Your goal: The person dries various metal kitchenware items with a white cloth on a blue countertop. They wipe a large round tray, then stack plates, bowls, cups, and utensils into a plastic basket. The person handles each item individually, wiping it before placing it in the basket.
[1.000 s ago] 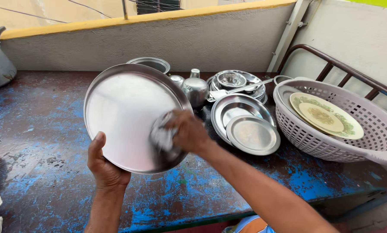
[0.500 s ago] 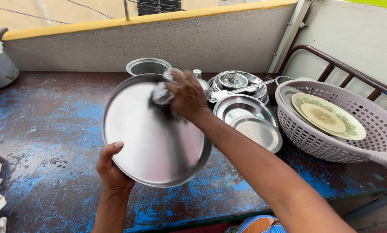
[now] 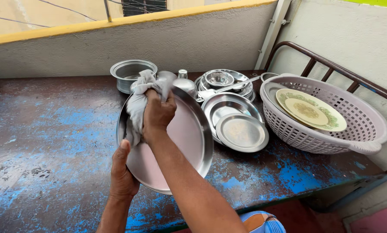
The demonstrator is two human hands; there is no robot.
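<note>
My left hand (image 3: 123, 172) grips the lower left rim of a large round steel plate (image 3: 189, 138), tilted up above the worn blue table (image 3: 42, 142). My right hand (image 3: 158, 115) is closed on a bunched grey cloth (image 3: 138, 102) pressed against the plate's upper left part. The cloth hangs down over the plate's left edge. My right forearm crosses the plate's lower half and hides part of it.
Right of the plate lie two stacked steel plates (image 3: 238, 125), with bowls and a spoon (image 3: 221, 82) behind. A steel pot (image 3: 128, 73) stands at the back. A pale plastic basket (image 3: 327, 129) holding a patterned plate (image 3: 310, 110) sits at the right, by a metal rail.
The plate has shifted right and turned to face more rightward. My right hand with the cloth went from the plate's lower right, over its top, to its upper left.
</note>
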